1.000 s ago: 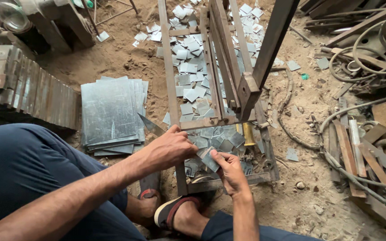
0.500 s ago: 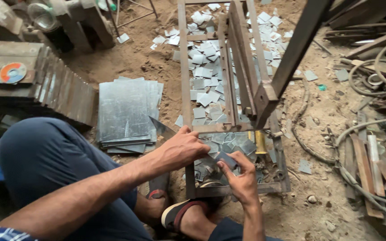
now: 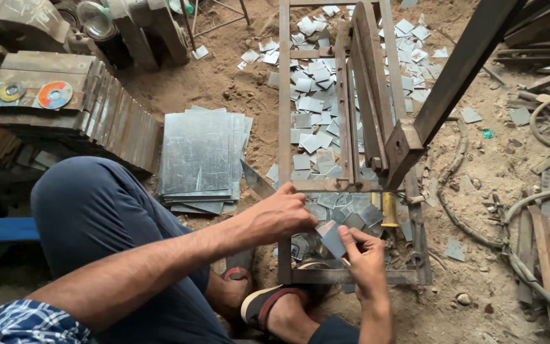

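Note:
My left hand (image 3: 279,216) and my right hand (image 3: 365,256) meet over the near end of a rusty metal shear frame (image 3: 286,127) that stands on the dirt floor. Together their fingers pinch a small grey sheet-metal piece (image 3: 332,238). A longer pointed metal strip (image 3: 257,180) sticks out to the left behind my left hand; whether that hand grips it is hidden. Several small cut metal squares (image 3: 313,121) lie inside and beyond the frame. The shear's long lever arm (image 3: 459,70) rises to the upper right.
A stack of grey metal sheets (image 3: 200,156) lies left of the frame. Further left stand thick metal plates (image 3: 116,118) on edge, with two discs (image 3: 53,94) on top. Hoses, cables and scrap bars (image 3: 542,236) crowd the right side. My sandalled foot (image 3: 268,306) rests below the frame.
The view has shifted slightly. My hands stay at the near end of the frame, with the small metal piece still between the fingers, now held a little lower.

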